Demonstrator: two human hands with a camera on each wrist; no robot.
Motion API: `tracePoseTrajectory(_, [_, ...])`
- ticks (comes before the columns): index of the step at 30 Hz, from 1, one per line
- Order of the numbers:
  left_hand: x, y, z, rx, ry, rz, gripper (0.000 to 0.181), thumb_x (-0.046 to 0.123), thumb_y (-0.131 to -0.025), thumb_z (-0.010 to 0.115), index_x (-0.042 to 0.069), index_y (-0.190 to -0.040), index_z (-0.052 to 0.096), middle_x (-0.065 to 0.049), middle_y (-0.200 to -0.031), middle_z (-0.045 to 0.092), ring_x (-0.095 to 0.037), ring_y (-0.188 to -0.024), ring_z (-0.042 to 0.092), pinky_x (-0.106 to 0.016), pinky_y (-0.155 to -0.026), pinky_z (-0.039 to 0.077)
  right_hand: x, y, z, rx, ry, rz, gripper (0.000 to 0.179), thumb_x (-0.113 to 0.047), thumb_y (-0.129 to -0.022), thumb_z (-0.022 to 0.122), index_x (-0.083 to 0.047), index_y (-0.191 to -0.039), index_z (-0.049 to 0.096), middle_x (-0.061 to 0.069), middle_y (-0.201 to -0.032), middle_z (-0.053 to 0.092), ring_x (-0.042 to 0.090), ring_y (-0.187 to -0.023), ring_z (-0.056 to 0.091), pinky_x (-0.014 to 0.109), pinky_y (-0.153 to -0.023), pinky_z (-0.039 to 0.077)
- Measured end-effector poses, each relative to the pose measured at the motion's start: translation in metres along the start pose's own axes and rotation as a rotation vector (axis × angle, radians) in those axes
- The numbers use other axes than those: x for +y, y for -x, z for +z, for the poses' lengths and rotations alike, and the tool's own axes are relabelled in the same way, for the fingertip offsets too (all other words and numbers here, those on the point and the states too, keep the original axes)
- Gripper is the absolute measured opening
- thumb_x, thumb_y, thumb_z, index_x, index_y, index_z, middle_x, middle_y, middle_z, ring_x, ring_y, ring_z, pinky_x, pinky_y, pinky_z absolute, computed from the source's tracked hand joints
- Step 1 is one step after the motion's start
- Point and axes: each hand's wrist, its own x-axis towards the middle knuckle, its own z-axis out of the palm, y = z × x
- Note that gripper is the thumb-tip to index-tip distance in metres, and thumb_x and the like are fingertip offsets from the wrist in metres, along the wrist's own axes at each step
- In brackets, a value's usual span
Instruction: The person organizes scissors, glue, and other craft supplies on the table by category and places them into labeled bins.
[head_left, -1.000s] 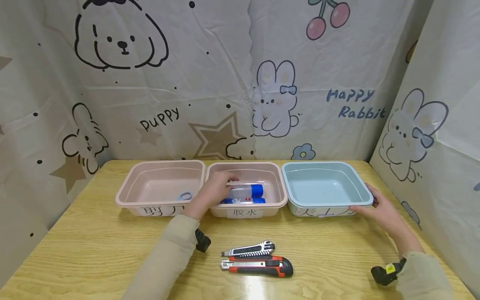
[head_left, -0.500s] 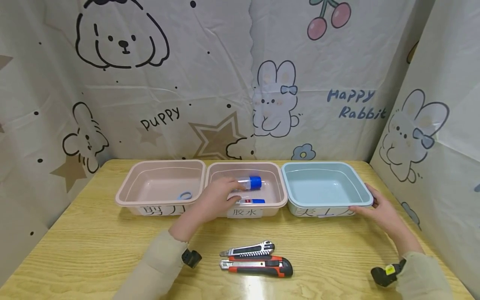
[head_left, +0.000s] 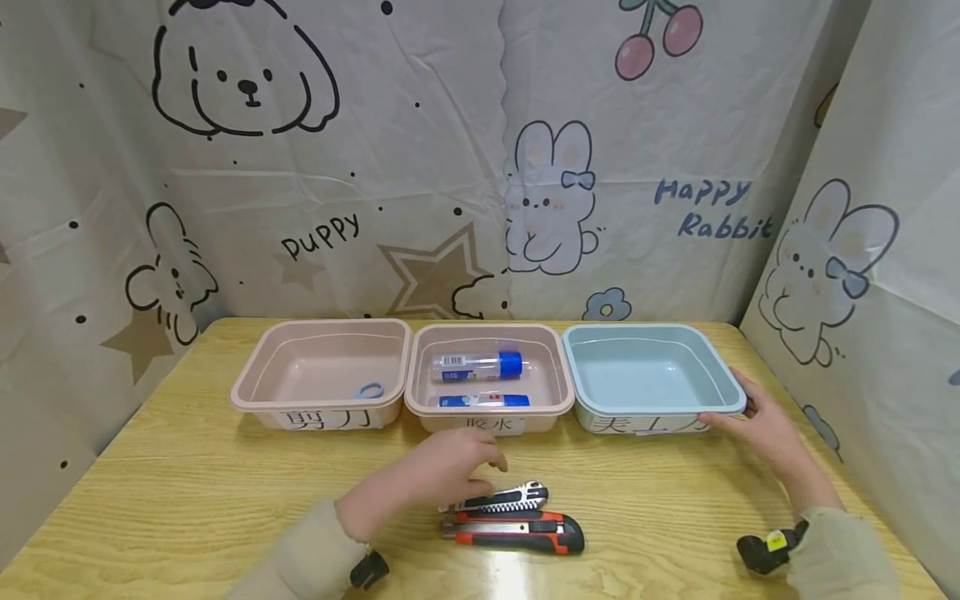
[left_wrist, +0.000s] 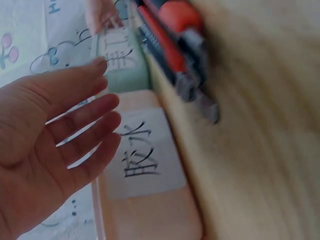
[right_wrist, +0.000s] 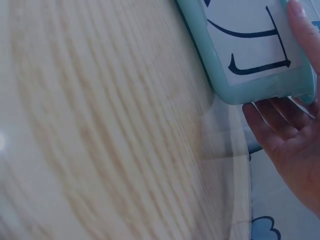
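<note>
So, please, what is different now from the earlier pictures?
The left hand has let go of the bottle and moved out of the middle box, toward the person, near the knives. The bottle now lies farther back. The right hand stays on the blue box; the knives lie as before.

The right hand (right_wrist: 300,155) is holding one end of a blue-green box (right_wrist: 250,93) at the top right. Its thumb (right_wrist: 304,32) is by the edge of a white paper (right_wrist: 250,52) stuck on the box, and its other fingers (right_wrist: 265,124) touch the end. The paper has big dark lines on it. The box sits on a table (right_wrist: 100,125) with wavy brown stripes. A pale cloth (right_wrist: 275,187) with a blue shape (right_wrist: 263,230) shows below the hand.
</note>
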Motion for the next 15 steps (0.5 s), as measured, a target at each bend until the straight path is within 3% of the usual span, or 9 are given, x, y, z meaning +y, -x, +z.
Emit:
tracePoseTrajectory(4, [0.007,0.001,0.007,-0.068,0.046,0.010,0.020,0.023,-0.077,0.071,0.016,-0.096,0.068,0.007,-0.089,0.061,-0.001,-0.078,0.054,-0.014,-0.071,0.046,0.002,0.000,0.000,0.010,0.008,0.004,0.092,-0.029,-0.082,0.067,-0.005,-0.146,0.006,0.026,-0.147,0.015,0.048,-0.127,0.025,0.057,-0.100,0.028])
tracePoseTrajectory(8, [0.013,0.001,0.012,-0.107,0.060,-0.005,0.020,0.026,-0.073,0.074,0.019,-0.090,0.067,0.010,-0.079,0.055,0.002,-0.069,0.047,-0.012,-0.062,0.042,0.007,-0.002,0.000,0.016,0.028,0.009,0.091,-0.033,-0.081,0.068,-0.009,-0.146,0.008,0.025,-0.147,0.019,0.045,-0.126,0.030,0.021,-0.095,0.040])
tracePoseTrajectory(11, [0.017,0.001,0.015,-0.135,0.037,-0.018,0.021,0.028,-0.071,0.076,0.021,-0.087,0.066,0.012,-0.075,0.050,0.002,-0.065,0.043,-0.013,-0.058,0.038,0.010,-0.004,0.001,0.019,0.024,0.007,0.090,-0.033,-0.081,0.068,-0.013,-0.147,0.010,0.023,-0.147,0.020,0.043,-0.125,0.032,0.000,-0.075,0.034])
tracePoseTrajectory(15, [0.022,0.001,0.017,-0.164,-0.018,-0.025,0.025,0.033,-0.068,0.077,0.021,-0.088,0.065,0.013,-0.077,0.050,0.001,-0.066,0.044,-0.014,-0.061,0.041,0.011,-0.004,0.002,0.020,-0.010,-0.001,0.088,-0.030,-0.082,0.067,-0.013,-0.147,0.010,0.023,-0.147,0.018,0.043,-0.127,0.028,-0.002,-0.075,0.033])
